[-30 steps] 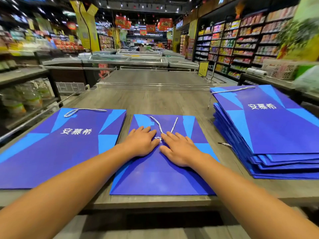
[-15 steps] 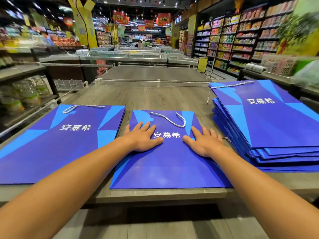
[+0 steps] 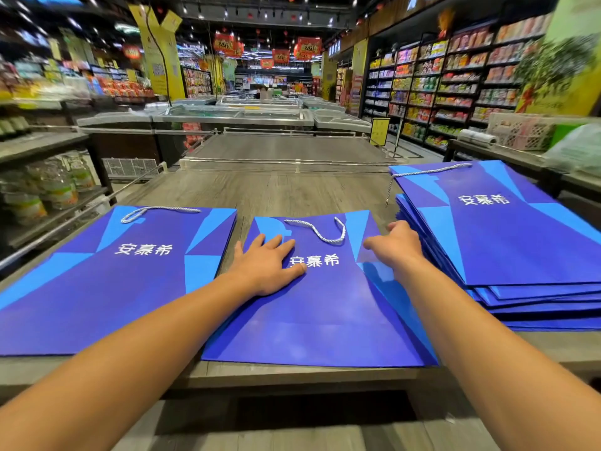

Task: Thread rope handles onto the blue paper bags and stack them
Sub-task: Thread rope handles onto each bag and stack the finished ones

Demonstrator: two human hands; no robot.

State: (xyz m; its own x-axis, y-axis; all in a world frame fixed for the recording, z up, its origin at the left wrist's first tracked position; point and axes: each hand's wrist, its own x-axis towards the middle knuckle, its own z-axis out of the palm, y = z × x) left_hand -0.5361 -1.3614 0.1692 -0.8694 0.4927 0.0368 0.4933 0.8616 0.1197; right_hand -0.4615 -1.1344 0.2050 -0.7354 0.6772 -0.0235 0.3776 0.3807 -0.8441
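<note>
Right hand (image 3: pixel 398 245) shifted off middle bag (image 3: pixel 312 307) toward stack (image 3: pixel 507 242) since earlier frame, fingers loosely bent, grip unclear. Left hand (image 3: pixel 265 266) flat, fingers spread, pressing bag beneath; rope handle (image 3: pixel 320 231) just beyond fingertips.

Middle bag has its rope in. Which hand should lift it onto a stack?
Probably the right hand: it is at the middle bag's right edge. The left hand lies flat on it.
</note>
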